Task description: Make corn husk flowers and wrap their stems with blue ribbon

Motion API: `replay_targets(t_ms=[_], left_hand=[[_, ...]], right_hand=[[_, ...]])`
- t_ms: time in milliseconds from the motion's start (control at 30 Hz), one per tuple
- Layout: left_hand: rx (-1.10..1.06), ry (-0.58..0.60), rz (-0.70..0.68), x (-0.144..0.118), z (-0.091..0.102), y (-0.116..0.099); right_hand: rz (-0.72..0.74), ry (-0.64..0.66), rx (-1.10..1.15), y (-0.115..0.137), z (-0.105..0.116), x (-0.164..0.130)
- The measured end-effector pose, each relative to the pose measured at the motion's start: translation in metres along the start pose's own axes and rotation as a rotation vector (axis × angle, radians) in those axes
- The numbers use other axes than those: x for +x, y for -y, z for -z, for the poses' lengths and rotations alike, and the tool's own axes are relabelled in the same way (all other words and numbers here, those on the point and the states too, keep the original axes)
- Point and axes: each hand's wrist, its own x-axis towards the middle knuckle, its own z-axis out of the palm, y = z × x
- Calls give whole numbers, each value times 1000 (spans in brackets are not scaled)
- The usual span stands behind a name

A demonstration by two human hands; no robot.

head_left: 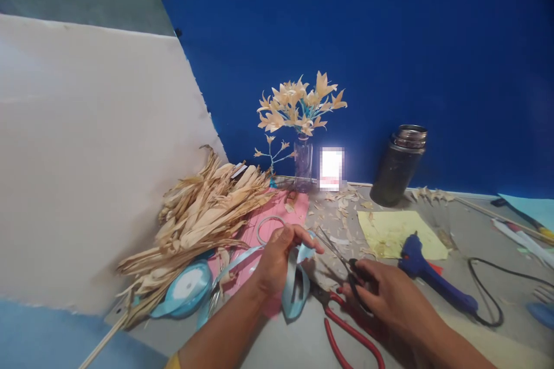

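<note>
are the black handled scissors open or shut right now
Open: the blades of the scissors in the right hand spread apart toward the ribbon.

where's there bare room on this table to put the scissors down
Bare grey table near the front edge, between the ribbon spool and the red pliers. Another patch lies between the yellow paper and the black cord. Husks and scraps crowd the back.

Against the blue backdrop (433, 57), a small glass vase (303, 164) of pale husk flowers (298, 104). Right of it, a dark metal flask (398, 166), well apart. Left, a heap of dried corn husks (203, 213) leaning over pink paper (259, 227). Yellow paper (400, 233) just beside a blue glue gun (428, 276), black cord (489, 288) looping off right. Red-handled pliers (346, 328) near the front edge. Husk scraps (341, 207) scattered mid-table.
</note>
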Motion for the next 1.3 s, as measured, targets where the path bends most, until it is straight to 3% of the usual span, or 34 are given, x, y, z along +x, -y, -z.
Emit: replay_targets(t_ms=[167, 233, 467, 733, 1000, 1133, 1200, 1300], left_hand=[[278, -56, -249, -1, 6, -9], [342, -51, -284, -3, 3, -8], [374, 232, -106, -17, -11, 14], [416, 240, -68, -18, -12, 24], [564, 270, -121, -23, -16, 30], [712, 313, -238, -23, -16, 31], [792, 338, -308, -22, -17, 31], [839, 389, -342, -23, -18, 33]], right_hand=[[-86, -91, -177, -15, -1, 4], [-72, -116, -230, -18, -2, 3], [-48, -6, -213, -14, -7, 2], [-37, 101, 63, -19, 1, 10], [-97, 42, -102, -21, 8, 6], [-1, -6, 112, -12, 11, 9], [-9, -42, 380, -4, 13, 7], [-89, 21, 851, 8, 15, 3]])
